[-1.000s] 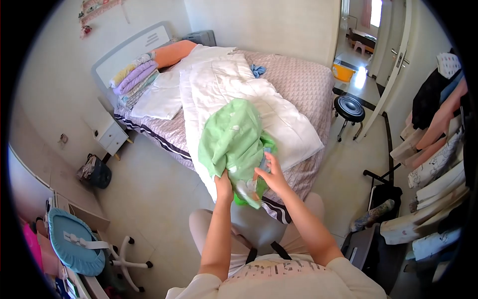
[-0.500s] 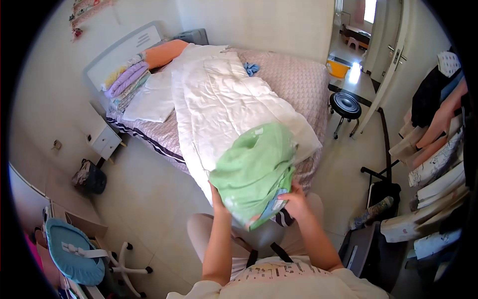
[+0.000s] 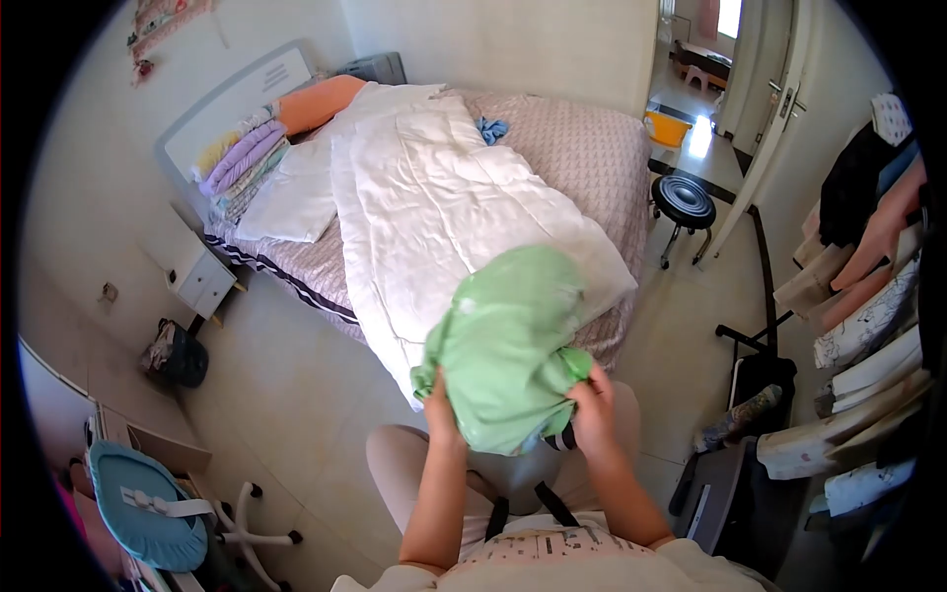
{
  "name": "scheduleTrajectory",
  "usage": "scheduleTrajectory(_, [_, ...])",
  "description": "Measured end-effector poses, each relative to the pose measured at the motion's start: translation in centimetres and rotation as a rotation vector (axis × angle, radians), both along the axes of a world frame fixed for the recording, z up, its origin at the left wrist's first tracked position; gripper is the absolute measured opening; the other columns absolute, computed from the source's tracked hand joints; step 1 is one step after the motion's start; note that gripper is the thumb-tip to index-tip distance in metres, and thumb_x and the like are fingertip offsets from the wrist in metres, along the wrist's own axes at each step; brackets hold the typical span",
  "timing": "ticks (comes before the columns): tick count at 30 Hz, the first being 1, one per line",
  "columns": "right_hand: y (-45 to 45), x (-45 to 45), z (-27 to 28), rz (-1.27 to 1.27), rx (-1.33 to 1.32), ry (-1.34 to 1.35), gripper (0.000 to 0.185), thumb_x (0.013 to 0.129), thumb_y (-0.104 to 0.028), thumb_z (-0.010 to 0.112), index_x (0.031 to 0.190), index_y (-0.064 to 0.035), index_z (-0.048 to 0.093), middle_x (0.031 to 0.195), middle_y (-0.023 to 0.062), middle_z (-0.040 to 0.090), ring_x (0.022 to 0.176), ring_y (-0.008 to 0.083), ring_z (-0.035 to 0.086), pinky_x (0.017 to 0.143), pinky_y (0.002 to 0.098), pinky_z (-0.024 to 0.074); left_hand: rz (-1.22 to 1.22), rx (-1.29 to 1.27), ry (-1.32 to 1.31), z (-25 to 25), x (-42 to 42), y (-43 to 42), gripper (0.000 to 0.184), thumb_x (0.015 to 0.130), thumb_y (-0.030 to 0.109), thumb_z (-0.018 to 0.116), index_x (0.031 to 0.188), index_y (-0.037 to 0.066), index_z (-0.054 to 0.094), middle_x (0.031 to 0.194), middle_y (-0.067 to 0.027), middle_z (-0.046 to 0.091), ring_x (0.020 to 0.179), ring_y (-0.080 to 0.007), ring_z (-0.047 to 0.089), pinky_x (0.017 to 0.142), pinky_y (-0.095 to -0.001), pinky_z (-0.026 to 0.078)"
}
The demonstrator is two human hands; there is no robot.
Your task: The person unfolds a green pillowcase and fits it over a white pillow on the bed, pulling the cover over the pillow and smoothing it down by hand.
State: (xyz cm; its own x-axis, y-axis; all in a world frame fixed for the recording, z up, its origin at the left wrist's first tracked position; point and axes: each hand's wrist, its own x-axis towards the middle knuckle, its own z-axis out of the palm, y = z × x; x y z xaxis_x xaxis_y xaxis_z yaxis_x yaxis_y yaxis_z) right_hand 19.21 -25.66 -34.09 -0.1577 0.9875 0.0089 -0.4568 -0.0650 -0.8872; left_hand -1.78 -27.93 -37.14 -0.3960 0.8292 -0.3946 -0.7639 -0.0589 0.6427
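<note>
A bundled green cloth hangs between my two hands, over the near end of the bed. My left hand grips its left edge, with the fingers partly hidden by the fabric. At the lower right edge, my right hand is closed on a bunched corner. A small light blue patch shows at the bottom of the cloth. Behind it, a white quilt lies spread over the patterned bed sheet.
Folded bedding and an orange pillow lie by the headboard. A round black stool stands right of the bed. Clothes hang at the right. A blue-covered chair is at the lower left.
The green cloth has come down and nearer to me, off the quilt's middle. My right hand, open earlier, has closed on its right edge. The blue part now is mostly covered.
</note>
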Motion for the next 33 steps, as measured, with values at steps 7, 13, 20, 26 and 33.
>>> scheduleTrajectory(7, [0.0, 1.4, -6.0, 0.621, -0.428, -0.183, 0.029, 0.079, -0.004, 0.05, 0.106, 0.0017, 0.058, 0.1, 0.0091, 0.062, 0.092, 0.0153, 0.06, 0.08, 0.0285, 0.0484, -0.029, 0.009, -0.498, -1.3, 0.0, -1.9, 0.053, 0.1, 0.039, 0.037, 0.139, 0.004, 0.039, 0.139, -0.0188, 0.045, 0.122, -0.0394, 0.048, 0.103, -0.0522, 0.038])
scheduleTrajectory(13, [1.9, 4.4, -8.5, -0.057, 0.161, -0.652, 0.037, 0.083, -0.008, 0.064, 0.117, -0.0009, 0.053, 0.103, 0.008, 0.062, 0.085, 0.0138, 0.06, 0.069, 0.028, 0.0485, -0.299, -0.247, -0.371, -2.7, 0.1, -2.8, 0.049, 0.101, 0.032, 0.029, 0.139, 0.003, 0.04, 0.14, -0.0175, 0.045, 0.121, -0.036, 0.05, 0.103, -0.049, 0.041])
scheduleTrajectory(20, [7.4, 1.0, -1.3, 0.436, -0.447, 0.16, 0.046, 0.087, -0.003, 0.06, 0.131, -0.0055, 0.046, 0.12, 0.0084, 0.058, 0.105, 0.0194, 0.059, 0.092, 0.0358, 0.0482, -0.293, -0.236, -0.144, -1.9, 0.3, -1.9, 0.047, 0.099, 0.03, 0.042, 0.133, -0.002, 0.044, 0.127, -0.0179, 0.055, 0.111, -0.0306, 0.058, 0.095, -0.0445, 0.047])
scheduleTrajectory(26, [2.4, -3.8, 9.1, 0.491, 0.172, 0.007, 0.054, 0.083, -0.003, 0.066, 0.133, -0.0063, 0.046, 0.108, 0.006, 0.059, 0.094, 0.0147, 0.059, 0.082, 0.0298, 0.0506, -0.215, 0.56, 0.641, 1.6, 2.0, -4.1, 0.065, 0.082, 0.021, 0.072, 0.134, -0.001, 0.039, 0.127, -0.0109, 0.051, 0.115, -0.0209, 0.053, 0.092, -0.0382, 0.048])
scheduleTrajectory(33, [2.2, -5.0, 7.5, 0.599, 0.403, -0.037, 0.027, 0.092, 0.004, 0.05, 0.119, 0.0005, 0.052, 0.104, 0.0106, 0.061, 0.099, 0.019, 0.061, 0.088, 0.0301, 0.049, -0.085, 0.336, 0.604, 3.6, 3.4, -1.9, 0.041, 0.089, 0.007, 0.063, 0.127, 0.001, 0.051, 0.119, -0.0067, 0.057, 0.11, -0.0161, 0.053, 0.095, -0.0289, 0.042])
